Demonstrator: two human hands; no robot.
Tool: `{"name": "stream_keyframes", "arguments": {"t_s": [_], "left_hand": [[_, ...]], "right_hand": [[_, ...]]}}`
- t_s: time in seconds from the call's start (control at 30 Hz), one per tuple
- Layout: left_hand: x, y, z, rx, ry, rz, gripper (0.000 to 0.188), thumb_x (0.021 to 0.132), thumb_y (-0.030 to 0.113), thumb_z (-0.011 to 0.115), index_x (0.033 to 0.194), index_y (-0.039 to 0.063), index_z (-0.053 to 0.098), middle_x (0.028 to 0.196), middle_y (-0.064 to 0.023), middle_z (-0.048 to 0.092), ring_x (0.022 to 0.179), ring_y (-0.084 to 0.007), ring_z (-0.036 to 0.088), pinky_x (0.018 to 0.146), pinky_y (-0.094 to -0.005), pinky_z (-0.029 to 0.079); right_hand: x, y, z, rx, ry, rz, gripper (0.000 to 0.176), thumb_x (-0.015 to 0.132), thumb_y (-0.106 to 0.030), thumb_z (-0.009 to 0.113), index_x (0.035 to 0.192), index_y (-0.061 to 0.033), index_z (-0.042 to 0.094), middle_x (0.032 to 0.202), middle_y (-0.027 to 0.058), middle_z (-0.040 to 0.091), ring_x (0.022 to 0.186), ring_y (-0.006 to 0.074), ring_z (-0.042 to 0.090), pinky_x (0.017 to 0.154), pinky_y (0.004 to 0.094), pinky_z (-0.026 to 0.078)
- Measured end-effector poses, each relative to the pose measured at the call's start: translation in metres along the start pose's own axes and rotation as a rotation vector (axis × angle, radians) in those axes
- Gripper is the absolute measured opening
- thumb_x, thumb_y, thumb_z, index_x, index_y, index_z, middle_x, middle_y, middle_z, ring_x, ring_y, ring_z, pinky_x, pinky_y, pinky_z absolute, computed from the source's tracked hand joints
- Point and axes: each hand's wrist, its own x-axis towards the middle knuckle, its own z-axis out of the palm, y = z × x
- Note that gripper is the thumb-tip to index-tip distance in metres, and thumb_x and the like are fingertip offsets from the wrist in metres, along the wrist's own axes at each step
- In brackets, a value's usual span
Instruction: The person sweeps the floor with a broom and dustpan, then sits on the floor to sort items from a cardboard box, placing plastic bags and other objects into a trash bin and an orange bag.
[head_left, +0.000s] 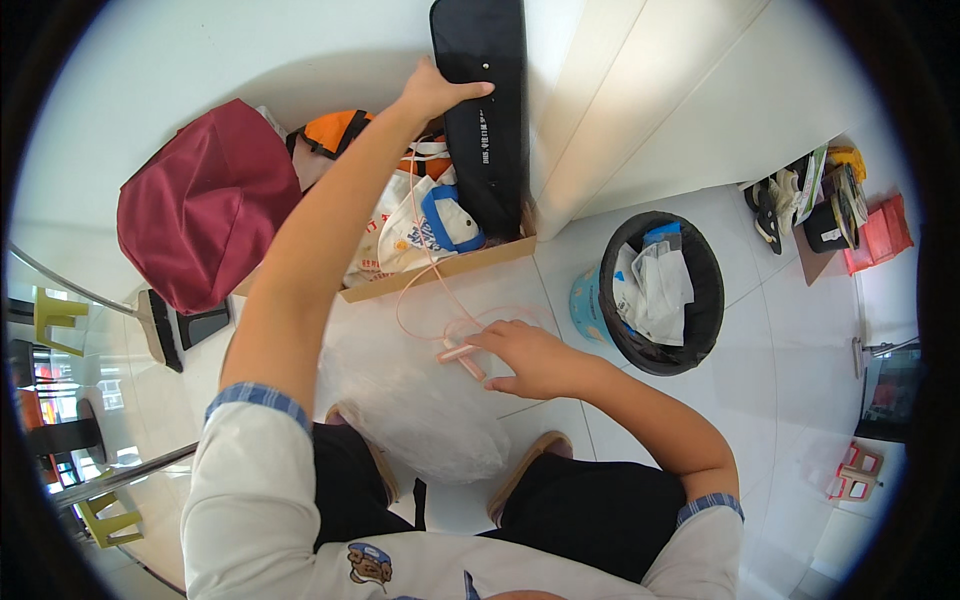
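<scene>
My left hand (442, 90) is spread at the side of a long black fabric bag (491, 150), its thumb lying on the bag's face. The bag stands tilted in a cardboard box (442, 268) beside a white and blue cap (442, 225) and orange items. My right hand (536, 358) reaches over the handles (461, 356) of a pink skipping rope, fingers apart; whether the fingertips touch them I cannot tell. The rope's thin pink cord (420, 225) runs up across the cap into the box. Under the handles spreads a clear plastic bag (427, 412) on the tiled floor.
A dark red fabric bag (210, 210) bulges left of the box, with a broom head (159, 330) below. A lined waste bin (664, 292) holding wrappers stands at the right. Farther right are shoes (765, 217) and a red package (881, 232). A metal rail (127, 476) crosses the lower left.
</scene>
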Motion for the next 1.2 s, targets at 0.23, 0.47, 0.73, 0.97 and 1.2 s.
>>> {"name": "stream_keyframes", "arguments": {"t_s": [0.23,0.47,0.73,0.97,1.2], "left_hand": [[-0.001,0.002,0.019,-0.438,-0.001,-0.180,0.083,0.064,0.028,0.097,0.127,-0.009,0.056,0.122,-0.0208,0.067,0.112,-0.0270,0.067,0.097,-0.0379,0.056],[-0.057,0.055,-0.021,-0.455,0.087,0.034,0.070,0.069,0.024,0.094,0.123,-0.005,0.061,0.111,-0.0169,0.073,0.096,-0.0259,0.073,0.089,-0.0372,0.060],[-0.153,0.131,-0.227,-0.089,0.418,0.529,0.040,0.090,0.023,0.074,0.119,-0.004,0.066,0.113,-0.0139,0.070,0.103,-0.0225,0.068,0.095,-0.0353,0.055],[-0.250,0.088,-0.294,-0.326,0.749,0.038,0.064,0.076,0.027,0.082,0.125,-0.009,0.063,0.117,-0.0235,0.070,0.106,-0.0321,0.069,0.104,-0.0374,0.050],[-0.292,0.008,-0.261,-0.161,0.684,-0.185,0.060,0.074,0.015,0.085,0.123,-0.010,0.063,0.113,-0.0182,0.071,0.100,-0.0247,0.069,0.094,-0.0326,0.051]], "right_hand": [[-0.008,0.002,0.001,0.064,-0.006,-0.011,0.058,0.087,-0.019,0.075,0.141,-0.0117,0.054,0.124,0.0165,0.063,0.116,0.0358,0.059,0.098,0.0457,0.049],[-0.004,0.009,0.010,0.074,0.029,0.001,0.049,0.089,-0.017,0.071,0.135,-0.0102,0.059,0.115,0.0161,0.066,0.110,0.0365,0.061,0.096,0.0453,0.050],[0.009,0.020,0.021,0.076,0.084,-0.065,0.041,0.088,-0.015,0.070,0.129,-0.0082,0.063,0.114,0.0165,0.067,0.108,0.0362,0.062,0.094,0.0450,0.050],[0.029,0.021,0.024,0.061,0.083,-0.069,0.039,0.088,-0.014,0.069,0.127,-0.0087,0.064,0.114,0.0164,0.066,0.109,0.0361,0.062,0.095,0.0444,0.050],[0.025,0.023,0.030,0.078,-0.036,0.063,0.036,0.091,-0.015,0.067,0.126,-0.0078,0.064,0.117,0.0169,0.065,0.111,0.0372,0.061,0.096,0.0446,0.050]]}}
